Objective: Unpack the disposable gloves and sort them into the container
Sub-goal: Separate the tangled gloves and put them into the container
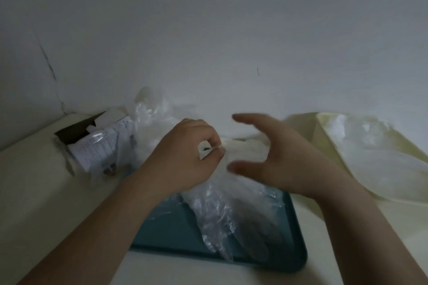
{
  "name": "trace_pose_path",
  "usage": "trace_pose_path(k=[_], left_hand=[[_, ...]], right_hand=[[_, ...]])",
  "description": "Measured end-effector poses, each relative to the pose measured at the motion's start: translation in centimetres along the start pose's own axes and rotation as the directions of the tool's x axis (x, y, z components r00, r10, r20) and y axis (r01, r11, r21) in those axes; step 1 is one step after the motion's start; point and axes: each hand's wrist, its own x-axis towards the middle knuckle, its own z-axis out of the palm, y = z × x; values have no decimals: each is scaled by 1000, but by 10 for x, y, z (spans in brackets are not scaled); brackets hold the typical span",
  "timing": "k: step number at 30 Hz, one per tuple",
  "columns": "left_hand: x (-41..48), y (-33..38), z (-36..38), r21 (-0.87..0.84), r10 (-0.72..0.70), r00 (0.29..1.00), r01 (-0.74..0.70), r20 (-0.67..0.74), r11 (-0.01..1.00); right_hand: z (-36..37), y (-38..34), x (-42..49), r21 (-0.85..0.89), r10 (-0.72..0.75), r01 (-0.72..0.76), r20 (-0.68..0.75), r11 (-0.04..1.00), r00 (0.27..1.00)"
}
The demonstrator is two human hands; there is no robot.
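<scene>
We count one clear glove [231, 220] draped along one teal tray [166, 231], long axis toward us, fingertips nearest. Left hand [185, 159] pinches a white folded piece [205, 149]; right hand [280, 159] spread, holding nothing.

Clear crumpled gloves [231, 220] across the teal tray [166, 233], more inside the cream container [312, 129].

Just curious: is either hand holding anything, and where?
The left hand pinches a white paper wrapper by its folded end; the right hand is open, holding nothing.
</scene>
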Motion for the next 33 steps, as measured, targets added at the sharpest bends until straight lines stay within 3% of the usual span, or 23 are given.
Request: trace_pose_path(k=[2, 4, 8, 11, 14, 18, 20, 23, 25, 27, 30, 31, 33], left_hand=[[-4, 5, -4, -91, -50, 998, 55, 46, 994], [-5, 6, -5, -179, -64, 996, 74, 62, 981], [0, -7, -11, -200, -144, 980, 170, 139, 965], [1, -14, -13, -361, -235, 965, 263, 119, 895], [1, -15, -13, -517, -339, 930, 360, 139, 777], [4, -14, -8, -549, -395, 911, 391, 118, 738], [4, -18, -10, -591, -395, 897, 432, 200, 681], [2, -27, -11, -617, -342, 870, 492, 354, 614], [1, -31, -8, -668, -351, 873, 487, 339, 563], [1, -29, -6, -722, -402, 869, 474, 289, 504], [1, -21, -8, -638, -446, 865, 481, 231, 602], [1, -18, -7, -612, -429, 871, 479, 239, 630], [0, -13, -7, -610, -395, 886, 456, 243, 647]], right_hand=[[14, 3, 4, -79, 50, -42, 102, 996, 994], [30, 13, 12, -79, 32, -31, 16, 996, 999], [36, 28, 16, 220, 68, -45, -99, 974, 993], [32, 34, 13, 562, 211, -160, -27, 812, 977], [31, 44, 14, 649, 256, -204, 15, 733, 967], [29, 44, 14, 741, 222, -141, -11, 657, 975], [29, 42, 15, 759, 282, -144, -54, 635, 958], [28, 42, 17, 723, 461, -246, -112, 645, 881], [29, 48, 18, 697, 548, -332, -106, 636, 829], [32, 52, 19, 628, 549, -343, -163, 698, 820], [22, 40, 12, 353, 364, -230, -383, 907, 849], [15, 32, 8, 247, 264, -177, -389, 953, 883], [3, 9, 2, 129, 103, -75, -220, 989, 970]])
